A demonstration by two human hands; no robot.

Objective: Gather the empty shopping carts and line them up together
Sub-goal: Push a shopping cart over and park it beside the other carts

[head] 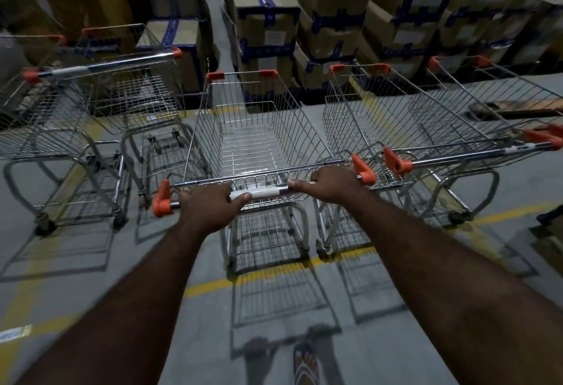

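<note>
Sandalled foot (306, 363) at bottom edge, on grey floor (396, 339). Both forearms reached forward. Left hand (210, 207) curled round handle bar (254, 194) of middle cart (253, 128), near orange end cap (161, 198); right hand (330, 185) gripped same bar toward its right end. Cart stood between left carts (54, 104) and right carts (396, 116), facing stacked boxes (268, 18). Basket empty, stiff wire; probably light, easy rolling on castors, might veer. Bar seemed best hold, hands apart. White sleeve on bar and box labels: nothing readable.
</note>
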